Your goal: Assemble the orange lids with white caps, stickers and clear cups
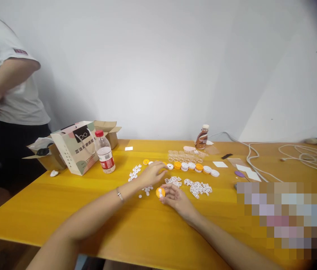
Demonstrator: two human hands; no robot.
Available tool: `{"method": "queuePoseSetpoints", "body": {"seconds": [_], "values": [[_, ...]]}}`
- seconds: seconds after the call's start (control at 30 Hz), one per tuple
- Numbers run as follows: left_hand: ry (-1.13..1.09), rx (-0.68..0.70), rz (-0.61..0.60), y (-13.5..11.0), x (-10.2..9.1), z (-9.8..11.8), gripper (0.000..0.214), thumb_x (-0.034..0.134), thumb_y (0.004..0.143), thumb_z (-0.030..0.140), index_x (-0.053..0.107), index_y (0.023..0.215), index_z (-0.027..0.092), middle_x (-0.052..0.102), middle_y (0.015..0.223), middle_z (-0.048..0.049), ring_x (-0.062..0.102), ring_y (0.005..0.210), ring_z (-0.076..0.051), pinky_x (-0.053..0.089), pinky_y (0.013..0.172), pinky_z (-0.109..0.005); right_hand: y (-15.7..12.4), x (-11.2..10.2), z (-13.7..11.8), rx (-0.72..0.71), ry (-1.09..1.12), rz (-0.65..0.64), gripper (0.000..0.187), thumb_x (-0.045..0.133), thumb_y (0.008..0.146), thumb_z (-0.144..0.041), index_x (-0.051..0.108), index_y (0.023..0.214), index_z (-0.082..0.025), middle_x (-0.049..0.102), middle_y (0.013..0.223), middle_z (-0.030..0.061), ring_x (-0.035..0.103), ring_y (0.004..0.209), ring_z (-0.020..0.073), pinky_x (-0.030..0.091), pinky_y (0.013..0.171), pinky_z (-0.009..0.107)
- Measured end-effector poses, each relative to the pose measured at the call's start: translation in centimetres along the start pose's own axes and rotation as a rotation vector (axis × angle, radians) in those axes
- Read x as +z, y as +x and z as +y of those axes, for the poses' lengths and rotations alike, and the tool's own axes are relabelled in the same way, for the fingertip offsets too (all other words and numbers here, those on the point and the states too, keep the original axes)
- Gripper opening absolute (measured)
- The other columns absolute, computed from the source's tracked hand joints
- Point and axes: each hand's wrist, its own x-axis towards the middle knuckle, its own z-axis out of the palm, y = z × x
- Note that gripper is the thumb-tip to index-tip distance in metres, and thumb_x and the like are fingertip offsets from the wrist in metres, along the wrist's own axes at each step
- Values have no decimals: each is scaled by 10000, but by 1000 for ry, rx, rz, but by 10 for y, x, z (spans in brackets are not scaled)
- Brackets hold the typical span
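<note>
The right hand (175,197) holds an orange cap (160,192) in its grip. The left hand (152,173) reaches with loose, empty fingers over the white pieces (134,173). Best to keep the cap level and pick one piece at a time.

A plain workroom or small office used for hand assembly: bare white walls, a long yellow wooden worktop (62,210), rows of orange and white caps (192,167), cardboard boxes (110,131), a paper bag (76,148) and loose white cables (301,153).

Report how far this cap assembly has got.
Done, it seems: a row of orange and white caps stands mid-table. In hand: the right hand holds an orange cap with a white piece on it; the left hand reaches over the table. Left: loose white pieces and clear cups.
</note>
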Motion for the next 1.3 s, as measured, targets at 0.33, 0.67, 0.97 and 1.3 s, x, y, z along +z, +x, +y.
{"method": "queuePoseSetpoints", "body": {"seconds": [0.33, 0.67, 0.97, 1.3], "values": [[125, 140, -218, 101, 73, -10, 115, 508, 744, 118, 616, 781, 137, 574, 914, -110, 499, 929, -239, 348, 847, -365, -1, -2, 8, 38, 29, -58, 331, 711, 589, -193, 540, 870, -221, 599, 791, -16, 545, 644, 101, 441, 659, 249], [-198, 36, -91, 56, 24, -12, 117, 497, 802, 255, 558, 811, 155, 537, 1088, -83, 491, 1022, -175, 375, 867, -297, -1, 0, 7, 36, 16, -48, 359, 727, 566, -236, 542, 872, -212, 593, 766, -15, 555, 645, 112, 445, 660, 261], [-1320, -471, -21, -51, -24, -8, 296, 636, 715, 306, 513, 949, 173, 633, 902, -72, 605, 859, -184, 438, 740, -274, 2, -2, -3, -61, -3, 84, 369, 724, 577, -288, 543, 888, -204, 607, 760, -2, 578, 686, 132, 455, 713, 293], [-1189, -478, -6, -66, -15, -8, 393, 654, 694, 306, 565, 1053, 174, 578, 1075, -79, 560, 917, -179, 444, 795, -290, 1, 0, -4, -168, -92, 152, 331, 682, 633, -296, 530, 908, -193, 615, 767, 16, 591, 744, 152, 466, 762, 312]]}}
